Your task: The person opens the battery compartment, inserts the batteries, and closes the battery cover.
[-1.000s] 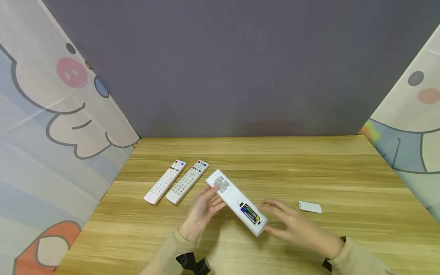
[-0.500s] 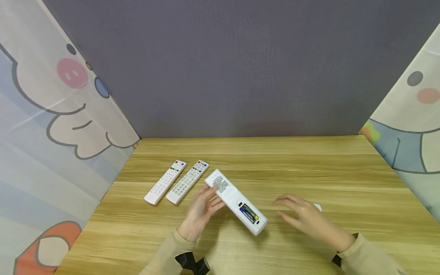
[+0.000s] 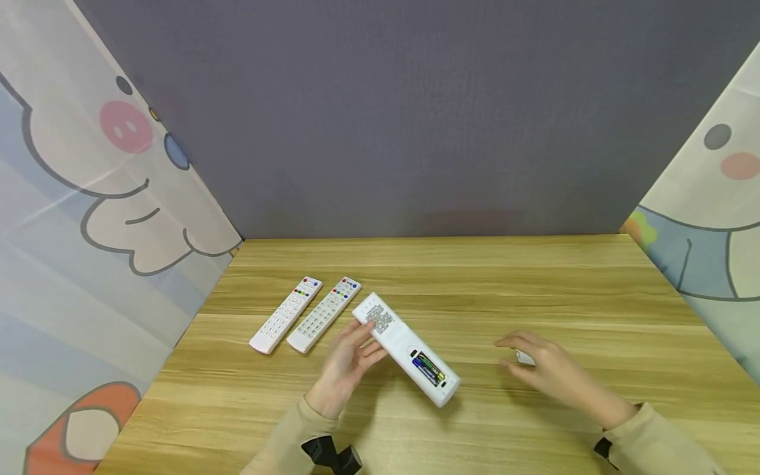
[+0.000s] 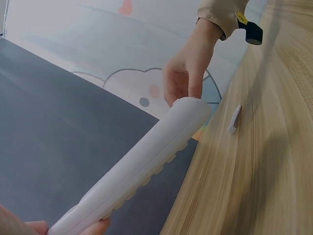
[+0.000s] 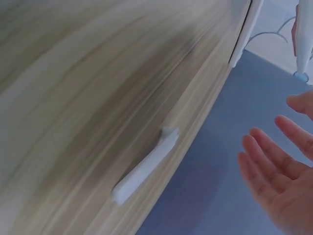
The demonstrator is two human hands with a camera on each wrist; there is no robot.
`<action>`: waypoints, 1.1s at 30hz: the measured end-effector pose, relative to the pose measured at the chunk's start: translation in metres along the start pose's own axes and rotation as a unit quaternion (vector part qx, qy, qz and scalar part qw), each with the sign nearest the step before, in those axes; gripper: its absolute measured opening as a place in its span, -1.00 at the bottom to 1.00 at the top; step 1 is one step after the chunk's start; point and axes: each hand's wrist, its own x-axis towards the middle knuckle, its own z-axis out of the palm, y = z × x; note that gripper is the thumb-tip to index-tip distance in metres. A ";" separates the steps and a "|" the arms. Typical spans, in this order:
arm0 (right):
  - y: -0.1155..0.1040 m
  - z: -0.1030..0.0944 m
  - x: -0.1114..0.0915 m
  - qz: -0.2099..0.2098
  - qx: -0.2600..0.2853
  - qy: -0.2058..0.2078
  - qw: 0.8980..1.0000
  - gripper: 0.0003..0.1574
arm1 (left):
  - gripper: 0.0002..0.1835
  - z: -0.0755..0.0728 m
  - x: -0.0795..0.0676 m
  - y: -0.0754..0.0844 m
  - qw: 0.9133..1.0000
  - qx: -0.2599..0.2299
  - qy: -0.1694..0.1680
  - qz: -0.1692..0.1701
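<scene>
My left hand (image 3: pixel 347 369) holds a white remote control (image 3: pixel 392 340) by its upper end, thumb on the printed back. The remote lies tilted, back side up, and its uncovered battery compartment shows two batteries (image 3: pixel 429 369) side by side. Its button side faces down in the left wrist view. To the right, my right hand (image 3: pixel 546 371) hovers with fingers extended and nothing in them. Beneath it on the table lies a small white battery cover (image 5: pixel 146 169), partly hidden by the hand in the head view.
Two more white remotes, a left one (image 3: pixel 285 315) and a right one (image 3: pixel 323 315), lie buttons up on the wooden table (image 3: pixel 475 277). A grey panel (image 3: pixel 415 119) stands behind the table. Cartoon-printed curtains (image 3: pixel 53 277) hang at both sides.
My right hand has left the lower end of the remote and moved right, over the battery cover. My left hand and the remote have barely shifted.
</scene>
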 end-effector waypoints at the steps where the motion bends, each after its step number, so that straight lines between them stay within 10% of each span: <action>1: 0.002 -0.001 -0.001 0.004 -0.002 -0.003 1.000 -0.54 | -0.60 0.000 0.000 0.000 1.000 0.000 0.000 0.000; 33: 0.026 -0.015 -0.018 0.168 0.011 -0.167 0.972 -0.56 | -0.60 -0.002 0.000 0.000 1.000 -0.006 0.010 0.002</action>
